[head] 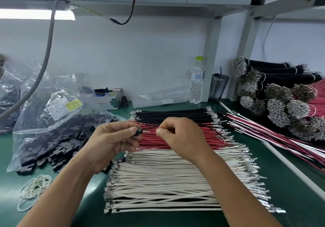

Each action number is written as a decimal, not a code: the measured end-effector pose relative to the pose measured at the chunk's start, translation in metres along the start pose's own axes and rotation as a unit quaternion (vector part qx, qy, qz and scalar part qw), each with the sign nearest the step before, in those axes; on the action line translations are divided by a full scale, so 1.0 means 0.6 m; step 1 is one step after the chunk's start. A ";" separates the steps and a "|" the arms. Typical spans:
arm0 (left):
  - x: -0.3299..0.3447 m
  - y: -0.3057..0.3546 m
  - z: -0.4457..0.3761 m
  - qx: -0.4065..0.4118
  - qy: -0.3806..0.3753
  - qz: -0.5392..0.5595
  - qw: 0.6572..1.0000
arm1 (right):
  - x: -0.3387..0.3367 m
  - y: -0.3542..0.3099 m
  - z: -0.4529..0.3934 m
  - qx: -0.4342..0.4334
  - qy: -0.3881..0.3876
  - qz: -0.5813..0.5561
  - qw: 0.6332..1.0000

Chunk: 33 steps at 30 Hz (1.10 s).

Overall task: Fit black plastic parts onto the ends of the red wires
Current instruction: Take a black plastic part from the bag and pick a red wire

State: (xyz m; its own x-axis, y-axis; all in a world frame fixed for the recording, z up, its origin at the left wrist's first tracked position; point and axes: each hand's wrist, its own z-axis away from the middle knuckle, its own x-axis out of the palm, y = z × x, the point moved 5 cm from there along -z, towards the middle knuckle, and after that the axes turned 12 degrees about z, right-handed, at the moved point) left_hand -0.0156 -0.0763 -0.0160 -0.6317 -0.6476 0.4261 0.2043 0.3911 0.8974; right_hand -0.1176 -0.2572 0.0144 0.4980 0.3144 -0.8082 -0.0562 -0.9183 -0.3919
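My left hand (112,138) pinches a small black plastic part (139,132) between thumb and fingers. My right hand (181,135) pinches a thin dark wire (218,134) near its metal terminal, whose tip (149,130) points at the part, just short of it or touching it. The wire trails right across the red wires (149,141), which lie in a flat row on the green mat. One red wire (154,147) runs out slanting from under my left hand. More black parts (66,149) spill from an open clear bag (52,121) at the left.
Black wires (172,116) lie behind the red row and white wires (167,182) in front. Tied wire bundles (281,100) and loose mixed wires (263,135) fill the right. Rubber bands (33,189) lie front left. A water bottle (197,82) and a cup (219,87) stand at the back.
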 end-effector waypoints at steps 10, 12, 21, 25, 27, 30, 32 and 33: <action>0.005 -0.002 0.000 0.000 -0.020 0.007 1.000 | 0.001 0.005 -0.006 0.003 -0.041 -0.145 0.989; 0.005 -0.002 0.000 -0.001 -0.026 0.012 1.000 | 0.001 0.004 -0.005 -0.002 -0.045 -0.164 0.985; 0.004 -0.004 0.001 0.003 -0.043 0.003 0.999 | 0.004 0.002 0.000 0.013 -0.011 -0.013 1.000; 0.002 0.009 0.001 0.026 -0.037 0.009 0.999 | 0.000 0.006 -0.001 -0.012 -0.050 -0.156 0.986; 0.000 0.011 0.002 0.027 -0.033 0.011 0.999 | -0.008 0.008 -0.001 -0.020 -0.044 -0.235 0.971; 0.005 0.008 0.003 0.021 -0.044 0.008 0.999 | -0.006 0.006 -0.002 -0.018 -0.035 -0.251 0.967; 0.009 0.007 0.003 0.020 -0.049 0.010 0.999 | 0.000 0.004 -0.003 -0.013 -0.037 -0.242 0.969; 0.009 0.007 0.004 0.018 -0.050 0.013 0.999 | 0.002 0.004 -0.003 -0.012 -0.039 -0.238 0.970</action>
State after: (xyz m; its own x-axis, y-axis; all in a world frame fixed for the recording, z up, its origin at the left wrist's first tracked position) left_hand -0.0199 -0.0770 -0.0102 -0.6983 -0.5689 0.4343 0.1964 0.4311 0.8806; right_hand -0.1157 -0.2595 0.0134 0.3947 0.7215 -0.5689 0.1847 -0.6689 -0.7200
